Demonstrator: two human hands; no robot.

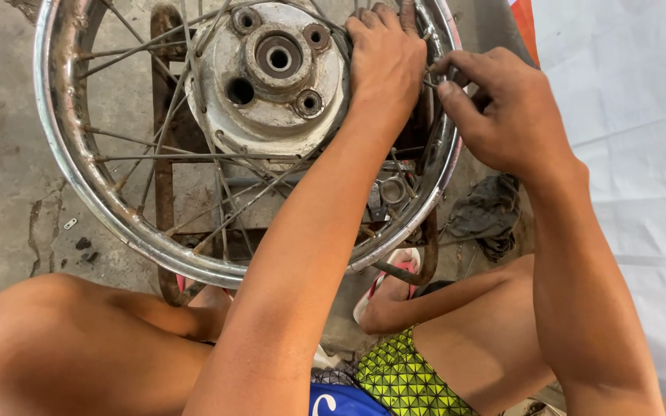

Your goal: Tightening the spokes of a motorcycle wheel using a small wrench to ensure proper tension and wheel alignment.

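— Spoked wheel (117,208), that's what's lying flat on the rusty stand (165,192) between the person's knees. Chrome rim, grey hub (271,77) in the middle.

— Where are the hands?

— Both at the far right side of it. The left hand (385,65) lies palm down over the spokes, just right of the hub, fingers curled in among them. The right hand (502,108) is just beside it, out by the rim, thumb and forefinger pinched on what looks like the end of a thin spoke (431,77).

— So how far along is it?

— Going by what I can see, most spokes are already laced hub to rim; on the near and left sides, away from the hands, they run crossed and seated. The bit under the hands seems to be the part in work, though the left hand hides it, so I can't say how many are loose there.

— Anything else about?

— A ring spanner (391,190) lies under the wheel, below the left wrist, untouched. A dark rag (491,212) on the concrete floor (1,154), below the right hand. White sheeting (626,92) to the right of that.
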